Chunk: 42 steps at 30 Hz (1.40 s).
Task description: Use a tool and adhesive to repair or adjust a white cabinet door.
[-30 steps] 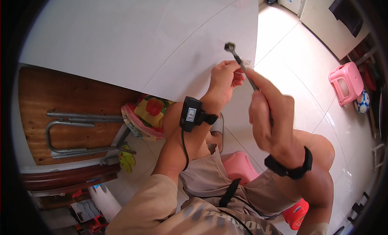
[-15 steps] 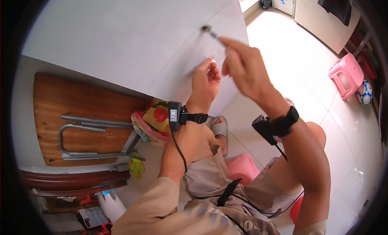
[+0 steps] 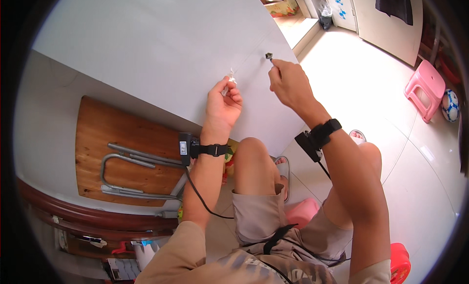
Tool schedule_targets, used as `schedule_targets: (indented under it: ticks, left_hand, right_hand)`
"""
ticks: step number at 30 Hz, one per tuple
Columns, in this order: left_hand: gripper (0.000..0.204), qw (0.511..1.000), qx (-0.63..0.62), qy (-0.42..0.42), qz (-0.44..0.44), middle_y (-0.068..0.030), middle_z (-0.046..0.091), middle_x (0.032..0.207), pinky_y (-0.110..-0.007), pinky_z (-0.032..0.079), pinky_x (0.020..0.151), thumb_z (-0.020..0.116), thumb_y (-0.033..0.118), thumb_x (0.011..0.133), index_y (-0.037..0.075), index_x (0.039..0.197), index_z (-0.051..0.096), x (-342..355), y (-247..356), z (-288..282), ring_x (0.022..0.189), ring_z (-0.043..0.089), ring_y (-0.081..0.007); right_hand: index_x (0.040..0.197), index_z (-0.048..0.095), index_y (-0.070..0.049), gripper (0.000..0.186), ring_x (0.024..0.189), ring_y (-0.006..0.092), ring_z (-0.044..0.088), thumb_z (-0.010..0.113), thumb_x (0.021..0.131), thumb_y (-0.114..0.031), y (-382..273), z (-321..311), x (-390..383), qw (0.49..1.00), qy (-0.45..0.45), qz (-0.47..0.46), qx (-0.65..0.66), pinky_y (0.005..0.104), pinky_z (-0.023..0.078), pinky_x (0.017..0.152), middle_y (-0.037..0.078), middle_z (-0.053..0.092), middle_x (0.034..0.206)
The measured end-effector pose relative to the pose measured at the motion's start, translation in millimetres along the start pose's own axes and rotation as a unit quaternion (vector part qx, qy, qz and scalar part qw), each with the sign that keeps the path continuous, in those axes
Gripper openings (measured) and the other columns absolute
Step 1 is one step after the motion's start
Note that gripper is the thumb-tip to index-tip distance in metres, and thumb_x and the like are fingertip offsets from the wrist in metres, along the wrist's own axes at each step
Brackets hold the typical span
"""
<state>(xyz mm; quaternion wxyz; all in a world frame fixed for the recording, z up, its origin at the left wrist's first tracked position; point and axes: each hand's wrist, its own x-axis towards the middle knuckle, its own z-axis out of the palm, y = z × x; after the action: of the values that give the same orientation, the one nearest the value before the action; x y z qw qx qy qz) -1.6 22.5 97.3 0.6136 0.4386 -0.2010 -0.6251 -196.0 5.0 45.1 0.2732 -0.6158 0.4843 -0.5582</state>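
My left hand (image 3: 222,108) is at the pale white panel (image 3: 151,49), fingers curled around a small white item (image 3: 231,80) whose exact kind I cannot make out. To its right and slightly higher, my right hand (image 3: 293,86) grips a metal tool with a small head (image 3: 268,56); most of its handle is hidden by the hand. The tool head is over the panel, apart from the white item; I cannot tell whether it touches the surface. Both wrists wear black strapped devices with cables.
A wooden folding board with metal legs (image 3: 122,123) leans at the left. My bent knees are below the panel. At the right are a pink stool (image 3: 425,84), a ball (image 3: 450,105) and a door (image 3: 386,30). A red stool (image 3: 399,262) is at the lower right.
My left hand has moved leftward over the panel with the white item. My right hand has swung the tool from upright to pointing away from me, and my left knee now shows more.
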Motion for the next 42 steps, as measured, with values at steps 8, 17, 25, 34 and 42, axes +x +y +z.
schedule_targets:
  ticks: [8,17,25,34,42]
  left_hand:
    - [0.019,0.940,0.269,-0.049,0.206,-0.0043,0.064,0.081,-0.026,0.046,0.054,0.071,0.017,0.096,0.003,0.103,0.060,-32,18,51,0.064,0.059,-0.0130]
    - [0.018,0.797,0.495,-0.114,0.326,-0.0076,0.068,0.078,-0.023,0.047,0.050,0.073,0.013,0.094,0.000,0.098,0.062,-14,29,68,0.060,0.063,-0.0113]
    - [0.016,0.666,0.536,-0.139,0.500,-0.0063,0.070,0.076,-0.025,0.049,0.055,0.075,0.009,0.090,-0.003,0.090,0.064,40,33,63,0.062,0.060,-0.0094]
    - [0.016,0.762,0.426,-0.099,0.478,-0.0068,0.068,0.077,-0.022,0.049,0.051,0.073,0.008,0.094,-0.002,0.097,0.062,42,21,96,0.058,0.060,-0.0071]
    - [0.015,0.625,0.480,-0.085,0.610,-0.0098,0.069,0.072,-0.033,0.052,0.056,0.075,0.011,0.092,0.002,0.092,0.063,53,0,102,0.060,0.068,-0.0203]
  right_hand:
    - [0.083,0.061,0.003,0.025,0.068,0.0471,0.061,0.051,0.093,-0.017,-27,-23,-13,0.998,-0.012,-0.030,0.048,0.0555,0.049,0.069,0.026,0.063,0.069]
    - [0.092,0.065,0.002,0.020,0.065,0.0436,0.063,0.054,0.095,-0.015,-45,-44,-12,0.995,0.025,-0.027,0.095,0.0520,0.048,0.064,0.024,0.063,0.067]
    - [0.116,0.067,-0.004,0.032,0.069,0.0278,0.066,0.077,0.086,-0.006,-80,-12,-50,0.955,0.156,-0.217,0.131,0.0371,0.052,0.061,0.010,0.069,0.089]
    - [0.098,0.046,-0.004,0.050,0.080,0.0229,0.072,0.091,0.079,-0.018,-108,31,-108,0.965,0.041,-0.002,0.258,0.0321,0.056,0.067,0.027,0.065,0.134]
    - [0.095,0.041,-0.006,0.049,0.072,0.0171,0.067,0.088,0.081,-0.010,-105,45,-103,0.957,0.091,-0.118,0.248,0.0286,0.055,0.063,0.027,0.063,0.138]
